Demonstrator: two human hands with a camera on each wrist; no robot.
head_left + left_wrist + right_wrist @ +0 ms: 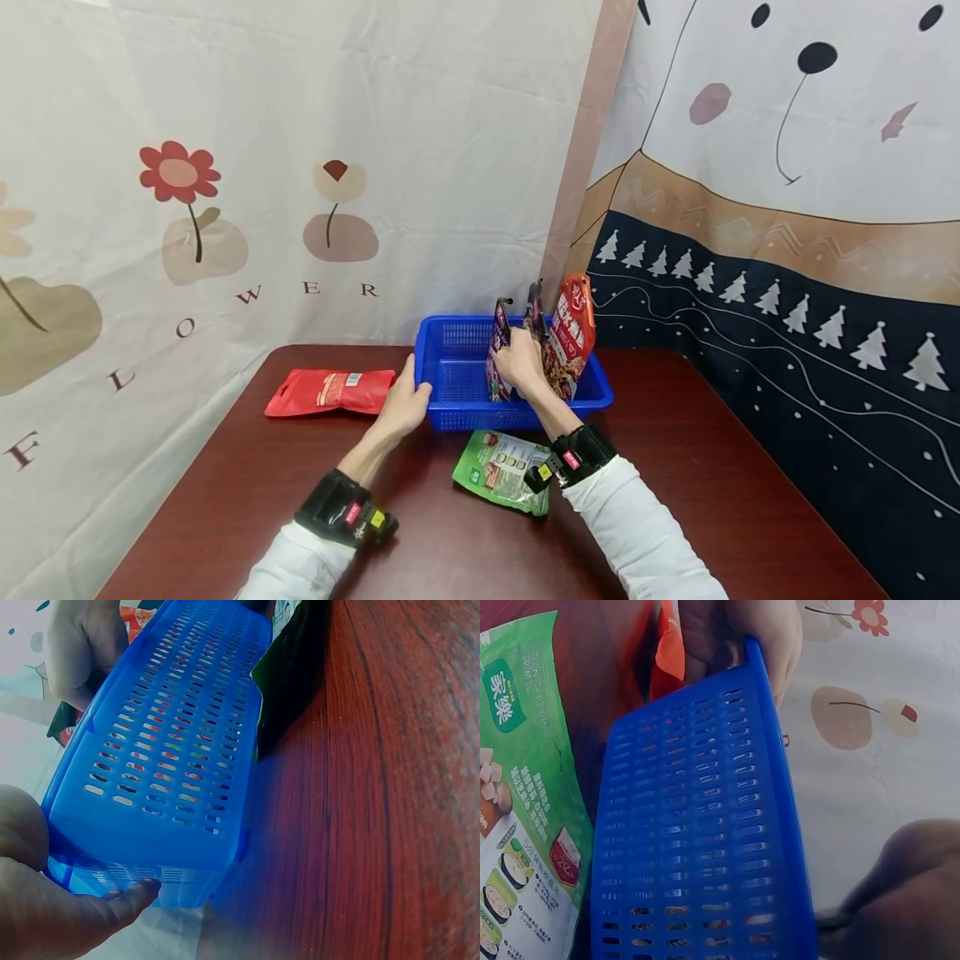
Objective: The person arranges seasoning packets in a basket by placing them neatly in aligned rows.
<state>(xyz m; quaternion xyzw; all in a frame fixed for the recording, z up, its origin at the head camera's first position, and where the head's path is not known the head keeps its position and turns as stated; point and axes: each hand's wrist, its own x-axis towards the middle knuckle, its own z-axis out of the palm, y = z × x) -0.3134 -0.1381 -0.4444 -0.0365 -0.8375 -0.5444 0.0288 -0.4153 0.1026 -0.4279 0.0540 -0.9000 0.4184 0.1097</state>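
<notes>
My left hand grips the left end of a blue plastic basket; in the left wrist view its thumb presses along the end wall. My right hand reaches over the front rim into the basket, fingers curled on a dark packet that stands upright. Another dark, purple-patterned packet stands just left of that hand. To its right, a large red bag leans upright in the basket's right end. The right fingertips are mostly hidden in the head view and blurred in the right wrist view.
A red packet lies flat on the dark red-brown table, left of the basket. In front of the basket lies a green packet, partly under the right wrist in the head view. Printed cloths hang behind and at the right.
</notes>
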